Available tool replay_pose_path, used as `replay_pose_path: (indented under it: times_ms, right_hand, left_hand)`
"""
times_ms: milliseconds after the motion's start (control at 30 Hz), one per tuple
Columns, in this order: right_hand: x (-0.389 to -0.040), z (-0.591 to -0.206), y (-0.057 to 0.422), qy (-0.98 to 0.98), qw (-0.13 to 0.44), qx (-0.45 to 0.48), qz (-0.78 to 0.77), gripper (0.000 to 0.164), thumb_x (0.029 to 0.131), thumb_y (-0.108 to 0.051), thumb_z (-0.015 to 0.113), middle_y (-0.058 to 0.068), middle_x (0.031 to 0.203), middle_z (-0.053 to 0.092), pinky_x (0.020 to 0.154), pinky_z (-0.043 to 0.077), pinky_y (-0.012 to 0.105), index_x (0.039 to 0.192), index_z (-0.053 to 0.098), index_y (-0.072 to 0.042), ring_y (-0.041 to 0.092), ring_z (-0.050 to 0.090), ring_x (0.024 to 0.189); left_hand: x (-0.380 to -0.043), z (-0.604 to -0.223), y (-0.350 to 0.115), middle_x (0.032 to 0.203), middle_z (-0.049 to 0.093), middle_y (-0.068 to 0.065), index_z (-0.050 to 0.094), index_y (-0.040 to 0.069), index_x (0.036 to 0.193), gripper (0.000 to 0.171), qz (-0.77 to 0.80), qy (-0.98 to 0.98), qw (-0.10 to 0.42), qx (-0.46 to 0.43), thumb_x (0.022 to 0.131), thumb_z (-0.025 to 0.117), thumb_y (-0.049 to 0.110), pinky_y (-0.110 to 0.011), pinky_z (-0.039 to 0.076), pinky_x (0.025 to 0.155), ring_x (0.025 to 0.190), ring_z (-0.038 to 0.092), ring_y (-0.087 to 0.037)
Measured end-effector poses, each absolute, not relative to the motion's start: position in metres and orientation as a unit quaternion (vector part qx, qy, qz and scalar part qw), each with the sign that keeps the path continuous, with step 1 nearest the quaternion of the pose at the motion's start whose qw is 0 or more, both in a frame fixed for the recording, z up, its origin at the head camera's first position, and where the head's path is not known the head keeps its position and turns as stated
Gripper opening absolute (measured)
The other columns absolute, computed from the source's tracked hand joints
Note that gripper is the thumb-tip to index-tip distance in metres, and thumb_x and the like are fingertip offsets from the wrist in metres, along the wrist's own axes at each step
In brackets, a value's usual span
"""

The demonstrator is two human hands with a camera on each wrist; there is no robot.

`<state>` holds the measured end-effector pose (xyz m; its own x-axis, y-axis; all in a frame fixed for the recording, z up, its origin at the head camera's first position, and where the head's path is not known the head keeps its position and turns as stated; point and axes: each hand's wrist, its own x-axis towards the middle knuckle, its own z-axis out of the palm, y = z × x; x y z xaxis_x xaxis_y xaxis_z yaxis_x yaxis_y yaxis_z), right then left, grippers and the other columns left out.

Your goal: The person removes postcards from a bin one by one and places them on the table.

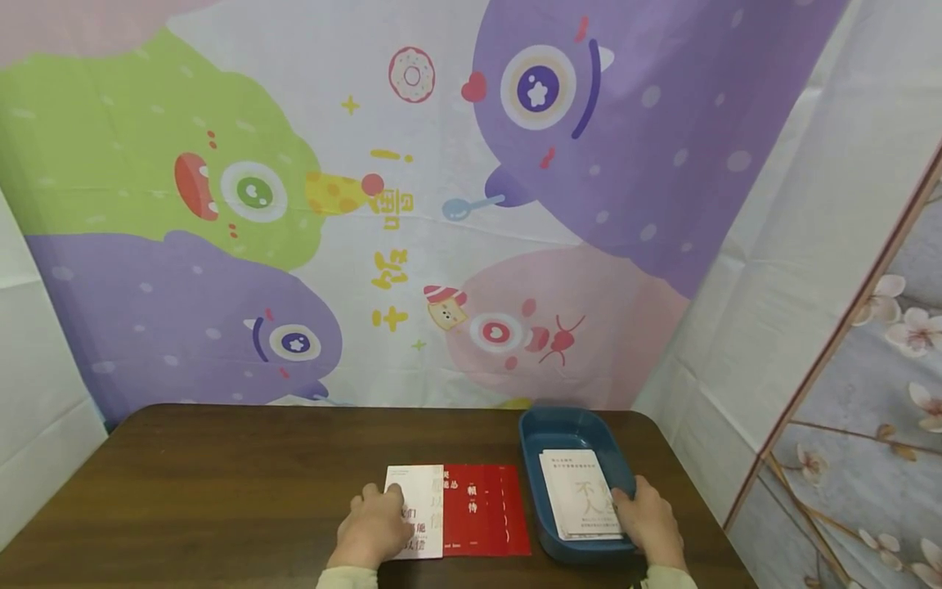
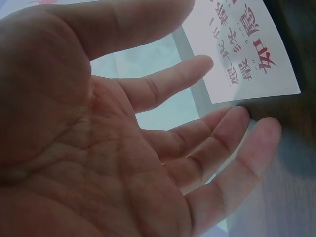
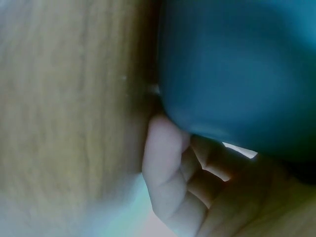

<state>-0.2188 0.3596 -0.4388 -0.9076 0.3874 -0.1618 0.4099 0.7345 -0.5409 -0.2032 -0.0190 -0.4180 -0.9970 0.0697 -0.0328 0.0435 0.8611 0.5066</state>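
Observation:
At the table's front, my left hand lies at the left side of a white card with printed characters, its thumb over the card. The left wrist view shows loosely extended fingers beside a white card with red characters. Red cards overlap in a row right of the white one. Further right stands a blue plastic basin holding a stack of white cards. My right hand grips the basin's right rim; in the right wrist view curled fingers meet its outer wall.
The dark brown wooden table extends left of the cards. Behind it hangs a cloth with cartoon monsters. White sheeting and a flower-patterned panel stand on the right.

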Motion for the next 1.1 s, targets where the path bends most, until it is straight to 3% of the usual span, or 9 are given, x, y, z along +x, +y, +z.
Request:
replay_pose_path:
  times_ms: [200, 533, 1100]
  right_hand:
    - [-0.219, -0.441, 0.361, 0.931, 0.021, 0.213, -0.295, 0.066, 0.099, -0.035, 0.047, 0.043, 0.14, 0.036, 0.089, 0.039, 0.075, 0.142, 0.028, 0.011, 0.061, 0.039, 0.122]
    - [-0.219, -0.441, 0.362, 0.933, 0.018, 0.207, -0.293, 0.067, 0.099, -0.036, 0.047, 0.043, 0.141, 0.036, 0.09, 0.038, 0.076, 0.143, 0.028, 0.011, 0.061, 0.038, 0.123]
    - [-0.22, -0.441, 0.362, 0.931, 0.026, 0.213, -0.294, 0.069, 0.099, -0.037, 0.048, 0.044, 0.141, 0.035, 0.092, 0.037, 0.076, 0.142, 0.027, 0.013, 0.062, 0.037, 0.123]
  left_hand:
    - [-0.204, -0.423, -0.02, 0.098, 0.047, -0.025, 0.057, -0.002, 0.11, 0.041, 0.266, 0.963, 0.02, 0.028, 0.071, 0.07, -0.002, -0.056, 0.047, 0.065, 0.085, 0.046, -0.04]
    - [-0.209, -0.432, -0.025, 0.102, 0.045, -0.025, 0.055, 0.0, 0.118, 0.054, 0.269, 0.963, 0.01, 0.03, 0.067, 0.071, -0.004, -0.052, 0.047, 0.061, 0.084, 0.046, -0.038]
    - [-0.209, -0.433, -0.025, 0.099, 0.044, -0.024, 0.063, 0.005, 0.113, 0.049, 0.26, 0.965, 0.012, 0.034, 0.066, 0.072, -0.002, -0.052, 0.047, 0.06, 0.082, 0.045, -0.038]
